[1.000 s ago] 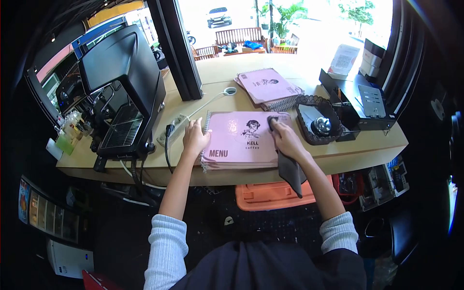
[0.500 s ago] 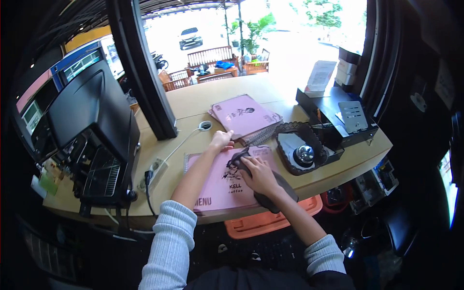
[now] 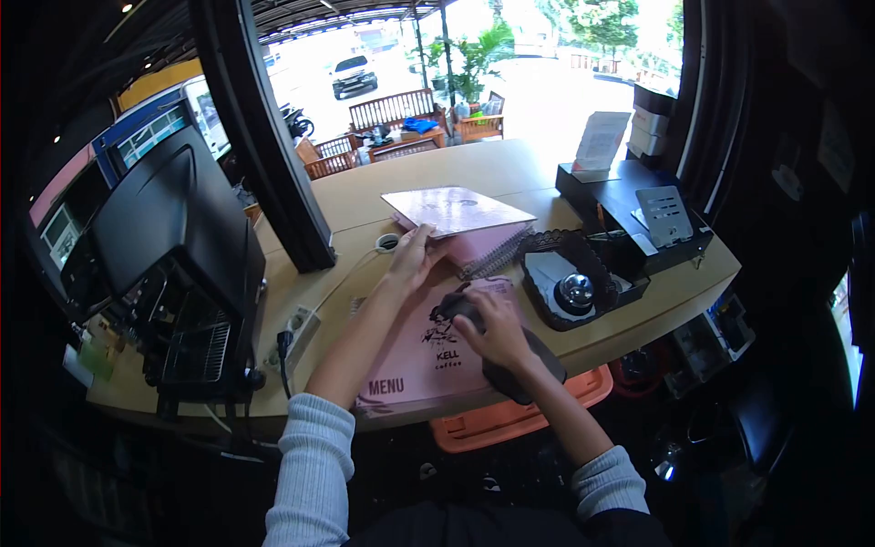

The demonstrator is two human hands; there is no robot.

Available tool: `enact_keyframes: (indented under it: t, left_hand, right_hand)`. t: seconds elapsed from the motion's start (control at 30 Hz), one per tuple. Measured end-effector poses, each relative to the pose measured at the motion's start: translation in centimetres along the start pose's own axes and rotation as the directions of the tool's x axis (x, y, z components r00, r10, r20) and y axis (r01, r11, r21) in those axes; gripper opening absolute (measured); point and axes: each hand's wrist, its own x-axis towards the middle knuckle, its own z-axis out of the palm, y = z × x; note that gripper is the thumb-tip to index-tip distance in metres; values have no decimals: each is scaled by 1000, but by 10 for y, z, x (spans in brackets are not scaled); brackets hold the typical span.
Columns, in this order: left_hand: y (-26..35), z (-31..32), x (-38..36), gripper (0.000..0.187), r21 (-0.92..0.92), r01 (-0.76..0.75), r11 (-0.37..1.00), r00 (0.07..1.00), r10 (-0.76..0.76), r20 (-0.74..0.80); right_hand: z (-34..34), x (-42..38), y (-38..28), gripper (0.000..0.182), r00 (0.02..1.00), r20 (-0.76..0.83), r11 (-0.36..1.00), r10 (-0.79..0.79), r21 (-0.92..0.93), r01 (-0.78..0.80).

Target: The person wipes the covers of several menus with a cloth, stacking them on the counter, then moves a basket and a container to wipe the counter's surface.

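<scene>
A pink spiral-bound menu (image 3: 415,360) lies flat on the wooden counter (image 3: 638,301) in front of me. My right hand (image 3: 492,328) presses a dark grey cloth (image 3: 515,360) onto its cover. Behind it sits a stack of pink menus (image 3: 483,248). My left hand (image 3: 415,260) grips the near left edge of the top menu (image 3: 456,208) of that stack and holds it lifted, almost level, above the rest.
A black coffee machine (image 3: 178,273) stands at the left with a power strip (image 3: 296,324) and cables beside it. A dark lace-edged tray (image 3: 574,273) holds a chrome bell (image 3: 574,290). A black card terminal stand (image 3: 638,214) sits at the right, a black pillar (image 3: 264,137) behind.
My left hand moved from the near menu's edge to the rear stack and lifted its top menu. My right hand drew the cloth from the cover's far right toward its middle.
</scene>
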Motion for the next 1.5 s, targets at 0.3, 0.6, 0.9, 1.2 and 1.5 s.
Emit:
enact_keyframes:
  t: [0.3,0.6,0.9,1.2,1.5]
  left_hand:
    - [-12,31,-160,26,326,-163,931,986,139,95]
    - [68,-82,-238,105,-423,-42,905,966,145,216]
    - [74,-66,-273,35,-33,31,999,981,-37,-191]
    - [66,-75,-290,44,-85,-251,964,933,217,-287]
    - [71,-53,-281,49,-157,-342,926,919,295,-261]
  right_hand:
    - [-36,33,-41,35,827,100,-16,553,994,-109]
    - [-83,34,-25,35,885,367,-242,285,921,-304]
    - [-68,29,-46,28,691,578,76,434,741,-667]
    - [-57,-15,21,25,942,303,933,148,-360,-30]
    - [-154,26,-28,24,954,264,922,144,315,-226]
